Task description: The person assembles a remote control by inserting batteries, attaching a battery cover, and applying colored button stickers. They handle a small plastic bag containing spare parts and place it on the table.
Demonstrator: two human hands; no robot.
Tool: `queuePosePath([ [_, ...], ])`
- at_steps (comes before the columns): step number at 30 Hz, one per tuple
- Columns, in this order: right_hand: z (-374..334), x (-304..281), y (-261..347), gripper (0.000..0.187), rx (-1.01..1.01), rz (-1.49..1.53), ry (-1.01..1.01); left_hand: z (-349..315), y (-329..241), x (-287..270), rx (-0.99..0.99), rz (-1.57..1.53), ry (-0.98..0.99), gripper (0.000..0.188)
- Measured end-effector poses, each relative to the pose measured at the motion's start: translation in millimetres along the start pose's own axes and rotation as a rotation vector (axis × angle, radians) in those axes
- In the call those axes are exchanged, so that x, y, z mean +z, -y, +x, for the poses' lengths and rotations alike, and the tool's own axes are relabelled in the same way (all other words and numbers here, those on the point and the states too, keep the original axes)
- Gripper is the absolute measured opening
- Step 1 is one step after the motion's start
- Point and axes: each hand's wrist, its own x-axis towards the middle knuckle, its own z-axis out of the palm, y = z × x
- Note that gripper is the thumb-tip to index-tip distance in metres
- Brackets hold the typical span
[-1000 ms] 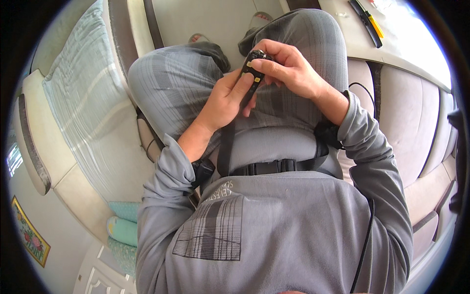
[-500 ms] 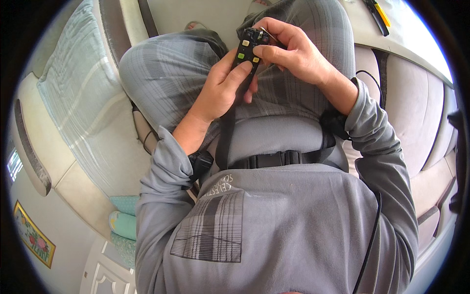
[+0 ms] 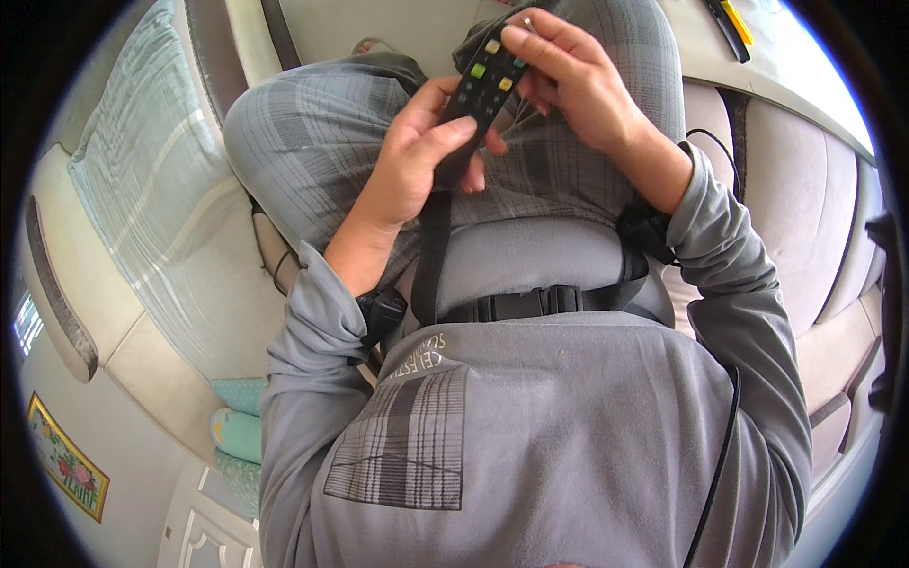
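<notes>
A black remote control (image 3: 470,97) with yellow and green buttons is held above my lap, its far end leaning to the right. My left hand (image 3: 409,159) is closed around its near part, the thumb lying across the face and fingertips showing at the other side. At the far end my right hand (image 3: 595,95) is closed, with the thumb on the remote's upper corner and the other fingers curled beside its right edge. A thin metallic tip (image 3: 528,25) sticks out by the right fingers; what it belongs to is hidden.
My legs in grey plaid trousers (image 3: 322,128) lie under the hands. A pale sofa cover (image 3: 161,170) is on the left, sofa cushions (image 3: 795,199) on the right. On the pale tabletop (image 3: 781,85) at upper right lies a yellow-and-black tool (image 3: 734,28).
The remote has tilted further right and its far end has moved up. My right hand has shifted upward, its thumb sliding from mid-face to the far corner. The left thumb sits lower.
</notes>
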Motion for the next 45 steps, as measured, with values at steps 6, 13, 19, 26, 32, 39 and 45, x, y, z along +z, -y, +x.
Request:
queuePosePath([
  [6, 3, 1, 7, 0.023, 0.112, 0.297, -0.042, -1, -1, -7, 0.331, 0.066, -0.083, 0.052],
  [13, 5, -5, 4, 0.021, 0.130, 0.373, -0.014, -5, -2, -8, 0.353, 0.190, -0.213, 0.044],
  [19, 4, -6, 1, 0.031, 0.060, 0.201, 0.040, -5, -5, -6, 0.390, 0.130, -0.177, 0.044],
  [26, 4, 1, 1, 0.039, 0.156, 0.054, 0.046, -6, -2, -8, 0.473, 0.003, -0.216, 0.049],
  [32, 2, 5, 6, 0.045, 0.269, -0.089, 0.128, -3, 3, -19, 0.530, -0.005, -0.366, 0.034],
  [39, -5, 9, 20, 0.051, 0.344, -0.261, 0.168, 2, 3, -18, 0.353, -0.049, -0.619, 0.057],
  [45, -13, -14, 44, 0.035, 0.200, 0.012, 0.069, 4, -4, -7, 0.216, -0.232, -0.554, 0.049],
])
